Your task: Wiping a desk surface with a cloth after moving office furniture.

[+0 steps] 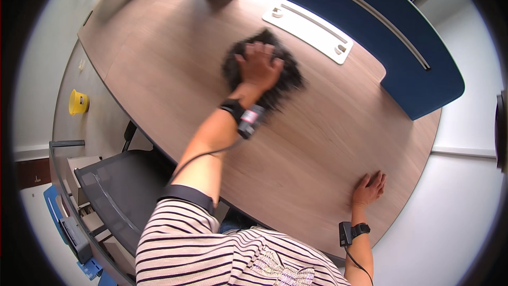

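The shaggy black cloth (288,77), pressed under the finger-spread left grip (259,69) toward the surface's far edge, could be snagged on the white slotted panel (307,33) if pushed farther, while the right grip (369,189) is rested, fingers extended, near the right edge of the surface (307,153).

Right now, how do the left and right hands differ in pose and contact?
Contact: the left hand is on dark shaggy material; the right hand rests directly on the desk.
Position: the left hand reaches farther across; the right hand sits nearer the right edge.
Shared: both wear a dark cabled wrist device.
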Motion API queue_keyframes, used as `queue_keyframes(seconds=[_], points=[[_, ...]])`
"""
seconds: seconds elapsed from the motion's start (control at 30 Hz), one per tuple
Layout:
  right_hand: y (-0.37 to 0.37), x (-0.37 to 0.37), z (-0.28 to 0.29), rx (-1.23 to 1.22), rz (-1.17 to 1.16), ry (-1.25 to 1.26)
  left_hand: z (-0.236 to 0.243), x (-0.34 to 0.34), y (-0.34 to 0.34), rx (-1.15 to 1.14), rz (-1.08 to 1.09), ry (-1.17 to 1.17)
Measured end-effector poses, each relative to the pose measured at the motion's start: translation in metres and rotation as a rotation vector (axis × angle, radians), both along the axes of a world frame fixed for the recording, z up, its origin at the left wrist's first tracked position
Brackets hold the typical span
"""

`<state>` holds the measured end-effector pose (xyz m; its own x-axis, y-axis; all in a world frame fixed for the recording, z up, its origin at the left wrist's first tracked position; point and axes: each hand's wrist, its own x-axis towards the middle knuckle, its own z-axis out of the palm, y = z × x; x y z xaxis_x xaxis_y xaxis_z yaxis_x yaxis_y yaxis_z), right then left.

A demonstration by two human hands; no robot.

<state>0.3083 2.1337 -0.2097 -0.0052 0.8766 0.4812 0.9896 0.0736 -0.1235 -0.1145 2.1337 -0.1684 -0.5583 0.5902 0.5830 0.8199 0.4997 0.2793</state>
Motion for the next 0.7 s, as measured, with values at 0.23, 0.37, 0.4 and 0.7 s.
queue_keyframes(seconds=[0.23,0.37,0.4,0.7], points=[[-0.003,0.007,-0.004,-0.008,0.026,-0.034,-0.060,-0.147,-0.216,-0.098,0.828,-0.207],[0.006,-0.009,0.014,-0.033,0.052,0.002,-0.067,-0.142,-0.258,-0.120,0.954,-0.275],[0.006,-0.014,0.015,-0.061,0.013,0.009,-0.064,-0.138,-0.257,-0.136,0.936,-0.325],[0.026,0.010,-0.028,-0.082,0.046,0.123,-0.111,0.049,-0.198,-0.189,0.497,-0.145]])
